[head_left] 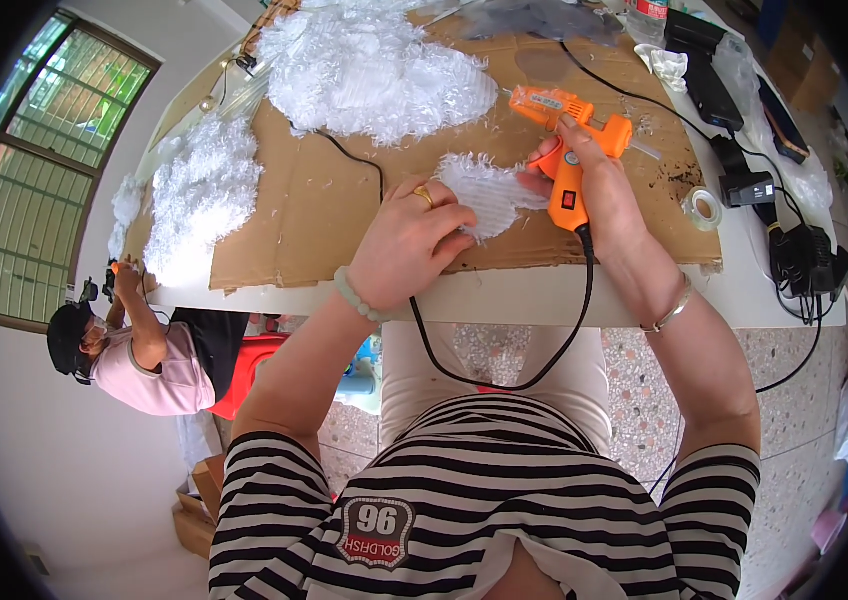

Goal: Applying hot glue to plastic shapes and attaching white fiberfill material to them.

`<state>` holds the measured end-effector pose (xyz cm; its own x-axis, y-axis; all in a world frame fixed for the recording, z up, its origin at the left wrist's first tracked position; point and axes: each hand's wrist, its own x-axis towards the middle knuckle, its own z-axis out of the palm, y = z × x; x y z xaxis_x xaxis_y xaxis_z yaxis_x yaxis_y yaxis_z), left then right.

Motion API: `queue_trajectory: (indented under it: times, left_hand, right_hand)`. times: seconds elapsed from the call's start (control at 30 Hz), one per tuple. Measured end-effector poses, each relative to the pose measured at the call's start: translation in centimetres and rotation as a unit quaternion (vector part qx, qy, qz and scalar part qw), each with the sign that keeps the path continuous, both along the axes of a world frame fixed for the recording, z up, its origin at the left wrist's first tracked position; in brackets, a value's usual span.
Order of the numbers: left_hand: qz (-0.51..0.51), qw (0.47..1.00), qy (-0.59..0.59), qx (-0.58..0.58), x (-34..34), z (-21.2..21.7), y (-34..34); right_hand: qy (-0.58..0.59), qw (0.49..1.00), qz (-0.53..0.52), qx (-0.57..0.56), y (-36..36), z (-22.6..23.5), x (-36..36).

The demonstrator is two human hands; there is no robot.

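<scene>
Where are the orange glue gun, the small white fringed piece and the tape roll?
Orange glue gun [568,180]: head view, on its handle.
Small white fringed piece [485,195]: head view, on its ribbed middle.
Tape roll [690,211]: head view, on its left side, beside the hole.

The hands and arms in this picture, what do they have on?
The left hand wears a gold-coloured ring. The left arm has a pale beaded bracelet, the right arm a thin, shiny bangle. Both short sleeves have black and white stripes.
</scene>
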<state>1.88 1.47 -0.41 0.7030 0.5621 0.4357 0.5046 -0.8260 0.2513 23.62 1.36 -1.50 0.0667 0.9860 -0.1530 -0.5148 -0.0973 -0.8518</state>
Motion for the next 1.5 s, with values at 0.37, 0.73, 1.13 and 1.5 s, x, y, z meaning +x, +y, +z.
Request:
queue_trajectory:
  times: [0.37,0.73,1.13,1.5]
  left_hand:
    - [0.031,0.998,-0.038,-0.041,0.7,-1.5,2.1]
    - [0.176,0.941,-0.24,-0.161,1.2,-1.2,2.9]
    - [0.013,0.996,0.004,0.093,2.5,-1.0,1.4]
    - [0.112,0.983,-0.1,-0.11,2.6,-1.7,2.6]
  right_hand:
    - [-0.025,1.0,-0.01,-0.006,0.0,0.1,-0.2]
    - [-0.015,1.0,0.0,-0.009,-0.1,0.3,-0.3]
    - [-0.024,1.0,0.0,-0.009,-0.2,0.3,-0.2]
    - [-0.048,0.998,0.021,-0.026,-0.1,0.2,0.0]
